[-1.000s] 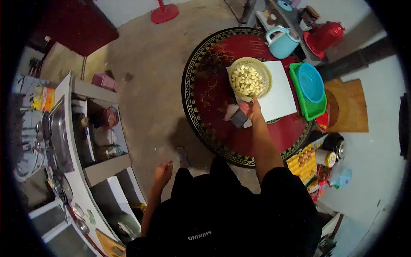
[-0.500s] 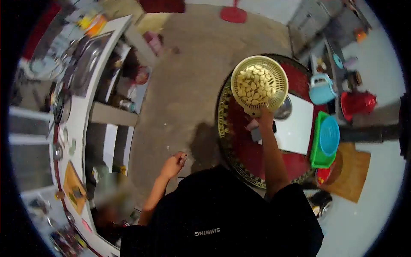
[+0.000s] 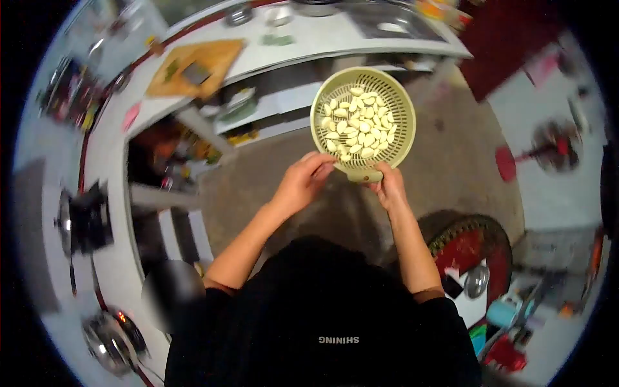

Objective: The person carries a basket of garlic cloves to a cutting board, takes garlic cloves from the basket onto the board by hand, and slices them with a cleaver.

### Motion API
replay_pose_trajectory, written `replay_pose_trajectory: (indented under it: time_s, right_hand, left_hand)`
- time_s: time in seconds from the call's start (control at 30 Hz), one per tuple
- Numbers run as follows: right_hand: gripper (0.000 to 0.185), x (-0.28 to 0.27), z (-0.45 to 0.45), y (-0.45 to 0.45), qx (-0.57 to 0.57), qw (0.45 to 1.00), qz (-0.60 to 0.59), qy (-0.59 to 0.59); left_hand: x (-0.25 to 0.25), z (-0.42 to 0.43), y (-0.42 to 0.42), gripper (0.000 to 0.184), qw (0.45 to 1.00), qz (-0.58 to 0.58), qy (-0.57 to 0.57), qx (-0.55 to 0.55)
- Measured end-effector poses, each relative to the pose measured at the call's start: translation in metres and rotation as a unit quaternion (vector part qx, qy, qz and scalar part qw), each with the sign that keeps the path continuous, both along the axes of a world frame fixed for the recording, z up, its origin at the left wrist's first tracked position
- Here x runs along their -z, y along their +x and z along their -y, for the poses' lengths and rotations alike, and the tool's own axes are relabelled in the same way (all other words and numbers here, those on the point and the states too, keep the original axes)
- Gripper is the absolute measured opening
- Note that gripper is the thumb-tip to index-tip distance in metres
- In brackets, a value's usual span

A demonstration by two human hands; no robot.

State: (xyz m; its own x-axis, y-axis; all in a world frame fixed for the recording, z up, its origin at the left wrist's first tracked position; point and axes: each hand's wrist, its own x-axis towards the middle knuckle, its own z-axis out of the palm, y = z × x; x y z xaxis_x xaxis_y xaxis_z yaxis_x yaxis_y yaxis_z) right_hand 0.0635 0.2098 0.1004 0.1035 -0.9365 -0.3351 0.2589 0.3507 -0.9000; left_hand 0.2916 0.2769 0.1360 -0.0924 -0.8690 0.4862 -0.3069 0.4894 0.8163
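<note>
A yellow-green plastic colander (image 3: pixel 406 116) hangs in the air over the floor, holding peeled garlic cloves (image 3: pixel 361 126). My right hand (image 3: pixel 388 184) grips its near rim beside the handle tab, thumb on top and fingers beneath. At the rim's near left side is my left hand (image 3: pixel 306 180), fingers bent and pressed together at the edge; whether it grips the rim is hard to make out.
A white counter (image 3: pixel 309 48) curves across the top and left, bearing a cutting board (image 3: pixel 225 58) with a knife-like dark item, a sink (image 3: pixel 393 22) and a pot (image 3: pixel 106 342). The round red table (image 3: pixel 467 248) stands at lower right; a red fan (image 3: pixel 506 161) stands behind it.
The view has turned from the round table toward the counter. My right hand has lifted the colander off the table and carried it along. My left hand has come up to the colander's rim.
</note>
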Motion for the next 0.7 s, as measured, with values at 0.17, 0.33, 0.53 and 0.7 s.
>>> replay_pose_trajectory:
  time_s: [0.17,0.33,0.53,0.7]
  right_hand:
    - [0.037,-0.004,-0.011,-0.053,-0.100,0.992,0.032,0.074]
    - [0.039,-0.029,0.011,-0.094,-0.142,0.989,0.029,0.036]
    - [0.039,-0.036,0.024,-0.104,-0.184,0.980,0.019,0.076]
    - [0.040,-0.013,0.036,-0.103,-0.193,0.980,0.031,0.040]
  left_hand:
    - [-0.003,-0.030,-0.085,0.018,0.985,-0.059,0.159,-0.033]
    - [-0.001,-0.029,-0.142,0.017,0.968,-0.060,0.230,-0.078]
    - [-0.012,-0.027,-0.169,0.017,0.982,-0.076,0.154,-0.079]
    - [-0.025,0.011,-0.160,0.034,0.973,0.103,0.083,-0.190]
